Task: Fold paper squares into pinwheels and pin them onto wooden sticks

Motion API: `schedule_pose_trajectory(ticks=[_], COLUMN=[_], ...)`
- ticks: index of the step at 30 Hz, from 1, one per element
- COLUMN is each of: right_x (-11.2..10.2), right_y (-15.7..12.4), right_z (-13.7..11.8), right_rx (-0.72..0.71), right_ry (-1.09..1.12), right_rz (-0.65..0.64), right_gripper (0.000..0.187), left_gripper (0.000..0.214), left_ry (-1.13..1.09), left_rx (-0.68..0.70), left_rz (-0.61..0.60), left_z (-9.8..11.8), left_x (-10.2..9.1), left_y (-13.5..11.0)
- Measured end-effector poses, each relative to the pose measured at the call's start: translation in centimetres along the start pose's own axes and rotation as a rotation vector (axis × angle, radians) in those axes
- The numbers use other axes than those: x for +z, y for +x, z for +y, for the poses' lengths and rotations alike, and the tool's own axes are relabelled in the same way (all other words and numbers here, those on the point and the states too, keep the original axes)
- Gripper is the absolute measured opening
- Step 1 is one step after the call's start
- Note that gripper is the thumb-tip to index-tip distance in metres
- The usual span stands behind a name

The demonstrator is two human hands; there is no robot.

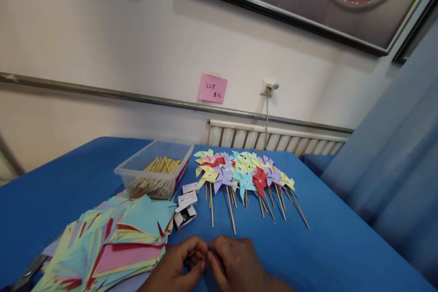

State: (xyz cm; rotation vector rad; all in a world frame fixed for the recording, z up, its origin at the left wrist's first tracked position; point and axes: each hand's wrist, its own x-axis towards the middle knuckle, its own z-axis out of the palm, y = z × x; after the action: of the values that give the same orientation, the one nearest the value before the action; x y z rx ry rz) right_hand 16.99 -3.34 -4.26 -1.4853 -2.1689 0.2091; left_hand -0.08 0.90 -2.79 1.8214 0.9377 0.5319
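Observation:
My left hand [183, 262] and my right hand [236, 262] meet at the front of the table, fingertips pinched together and touching. Whatever is between them, if anything, is too small or hidden to make out. Left of my hands lies a large heap of coloured paper sheets [128, 255], some with cut corners. Just beyond my left hand sits an open small white box [185, 216] with dark small items inside, with closed white boxes [187, 199] behind it. Finished paper pinwheels [245, 181] on wooden sticks lie in rows farther back.
A clear plastic tub [137, 171] of wooden sticks [162, 165] stands behind the paper heap. A dark tool [29, 273] lies at the left edge, partly covered. A radiator [239, 136] and wall rail [137, 96] border the blue table [328, 246]; a blue curtain [397, 155] hangs right.

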Motion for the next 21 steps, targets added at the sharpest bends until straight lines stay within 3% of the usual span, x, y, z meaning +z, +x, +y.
schedule_pose_trajectory(ticks=[5,12,21], right_x=[0.3,0.6,4.0], right_y=[-0.2,-0.1,1.6], right_z=[0.0,-1.0,-5.3], right_rx=[-0.017,0.071,0.441], right_ry=[0.069,0.223,0.844], right_rz=[0.003,0.035,0.252], right_gripper=[0.010,0.015,0.021], left_gripper=[0.011,0.006,0.008], left_ry=[-0.010,-0.085,0.014], left_rx=[0.012,0.034,0.069], left_rz=[0.014,0.040,0.178], left_z=[-0.1,-0.3,0.5], left_x=[0.1,0.3,0.1], left_y=[-0.1,-0.5,-1.6])
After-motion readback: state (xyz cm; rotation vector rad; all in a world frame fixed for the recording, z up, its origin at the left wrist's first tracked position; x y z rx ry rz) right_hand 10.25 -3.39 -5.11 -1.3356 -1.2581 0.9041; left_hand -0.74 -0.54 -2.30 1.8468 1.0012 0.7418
